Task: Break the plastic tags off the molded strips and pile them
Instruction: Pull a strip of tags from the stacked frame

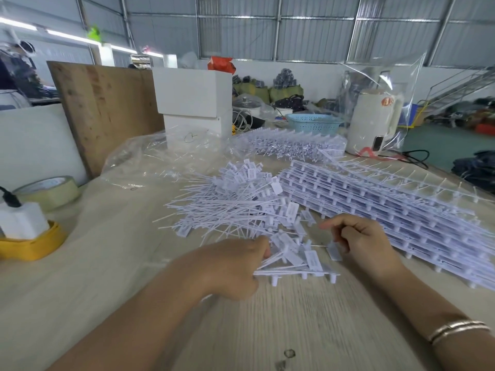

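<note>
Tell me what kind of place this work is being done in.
Most likely a small factory or warehouse workshop. A corrugated metal roof on steel framing spans overhead, stuffed sacks of goods sit along the far wall, and the worktable carries a stack of molded strips beside a pile of loose tags.

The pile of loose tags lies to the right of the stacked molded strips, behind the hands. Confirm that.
Not right. The head view shows the pile of loose tags to the left of the stacked molded strips, not the right. It does lie behind the hands.
</note>
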